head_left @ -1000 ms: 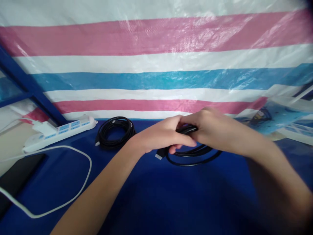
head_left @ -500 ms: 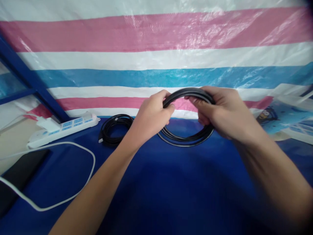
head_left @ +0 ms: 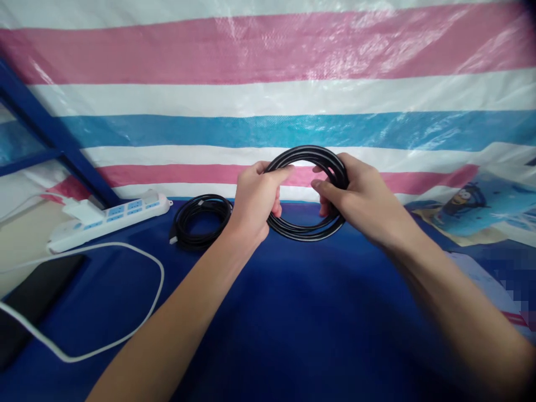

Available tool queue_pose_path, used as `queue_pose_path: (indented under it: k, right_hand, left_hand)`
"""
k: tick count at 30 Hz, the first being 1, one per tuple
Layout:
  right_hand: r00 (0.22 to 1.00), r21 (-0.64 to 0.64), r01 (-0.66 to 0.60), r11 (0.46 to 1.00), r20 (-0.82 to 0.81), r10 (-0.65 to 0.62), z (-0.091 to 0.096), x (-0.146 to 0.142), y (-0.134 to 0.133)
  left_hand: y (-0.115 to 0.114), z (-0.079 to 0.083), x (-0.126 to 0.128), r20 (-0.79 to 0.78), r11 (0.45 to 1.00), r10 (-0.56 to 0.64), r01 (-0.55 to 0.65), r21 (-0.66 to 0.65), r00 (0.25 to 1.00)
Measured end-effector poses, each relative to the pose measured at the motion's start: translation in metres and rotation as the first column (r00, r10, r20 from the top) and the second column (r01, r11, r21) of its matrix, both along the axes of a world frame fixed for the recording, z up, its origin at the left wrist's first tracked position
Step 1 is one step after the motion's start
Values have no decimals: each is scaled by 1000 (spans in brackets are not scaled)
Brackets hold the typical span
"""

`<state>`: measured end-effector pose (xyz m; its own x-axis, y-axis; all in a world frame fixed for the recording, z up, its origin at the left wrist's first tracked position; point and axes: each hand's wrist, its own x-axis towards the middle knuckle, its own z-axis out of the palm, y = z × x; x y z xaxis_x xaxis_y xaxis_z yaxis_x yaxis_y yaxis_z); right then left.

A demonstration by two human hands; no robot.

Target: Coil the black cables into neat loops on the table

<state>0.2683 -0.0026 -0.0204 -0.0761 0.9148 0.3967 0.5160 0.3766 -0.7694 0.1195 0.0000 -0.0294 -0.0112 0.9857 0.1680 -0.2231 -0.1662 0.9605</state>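
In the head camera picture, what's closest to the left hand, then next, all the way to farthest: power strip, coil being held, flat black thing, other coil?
1. Held coil: in the left hand itself.
2. Other coil: just left of that hand.
3. Power strip: farther left, past the other coil.
4. Flat black thing: at the left edge, lower in the picture.

From where I stand, the left hand (head_left: 253, 198) and right hand (head_left: 364, 192) are bare, like both slim forearms (head_left: 188, 304).

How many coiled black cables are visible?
2: one held black coil, in the left hand and right hand; another black coil on the blue tabletop, beside the white power strip.
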Motion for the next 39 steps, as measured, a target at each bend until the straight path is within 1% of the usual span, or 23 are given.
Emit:
queue_pose_path:
  k: [2,3,4,5,6,7,8,9,10,11,12,14,17,20,22,24,27,29,30,32,34,37,39]
  right_hand:
    - [999,51,20,998,40,-22,1,3,1]
    - [997,91,44,995,53,-49,2,4,0]
    - [995,129,69,989,61,-78,3,6,-1]
    - [993,155,89,984,61,-100,5,7,-3]
    - [993,163,98,982,56,-108,7,9,-5]
    - [993,155,99,983,44,-107,9,9,-7]
    - [994,135,94,986,33,-100,11,9,-9]
    - [995,113,87,990,30,-91,12,10,-11]
    - [995,99,85,991,38,-89,12,10,-11]
    - [994,98,87,991,59,-93,12,10,-11]
    - [990,105,91,990,94,-101,12,10,-10]
    - [975,134,103,986,180,-127,10,12,-7]
    - [933,158,118,980,320,-163,9,17,-2]
    - [902,139,80,987,412,-131,8,21,2]
    - [877,116,11,993,475,-65,3,23,7]
    - [834,76,-46,996,551,-4,-6,26,17]
    - [776,-22,-55,998,628,57,-28,34,38]
    - [748,-82,-14,997,661,64,-45,42,55]
    - [735,-106,28,994,676,52,-54,47,63]
    - [711,-153,133,979,703,13,-72,58,77]
    - [688,-205,232,951,725,-12,-88,69,86]
    - [661,-278,341,898,750,-19,-105,82,94]
    - [633,-272,404,873,772,-52,-110,87,96]
  left_hand:
    - [0,1,-1,-13,1000,-12,12,1,1000]
    - [0,3,-2,-34,998,-66,66,6,997]
    - [-1,4,-4,-62,988,-154,155,10,986]
    - [-2,6,-7,-88,962,-270,272,9,959]
    - [-3,8,-9,-102,915,-402,404,-1,910]
    - [-5,10,-12,-99,846,-532,533,-17,841]
    - [-7,11,-15,-79,773,-634,634,-33,769]
    - [-8,13,-17,-45,715,-699,698,-43,713]
    - [-9,13,-18,-6,680,-733,732,-50,680]
    - [-10,13,-18,30,670,-739,740,-58,673]
    - [-10,13,-17,54,679,-729,730,-74,683]
    - [-8,10,-14,68,721,-681,684,-113,729]
    - [-4,3,-8,32,792,-593,591,-154,804]
    - [0,-8,1,-15,842,-527,519,-151,850]
    - [3,-19,9,-75,869,-486,472,-152,871]
    - [7,-34,17,-143,898,-431,409,-160,891]
    - [16,-59,24,-243,933,-351,315,-175,904]
    - [23,-75,25,-348,951,-300,250,-182,888]
    - [27,-83,25,-409,961,-271,217,-173,872]
    - [31,-97,23,-534,979,-202,158,-127,821]
    - [34,-108,21,-642,992,-125,117,-55,757]
    - [33,-121,21,-744,994,-16,89,58,668]
    - [31,-126,23,-777,988,42,90,126,628]
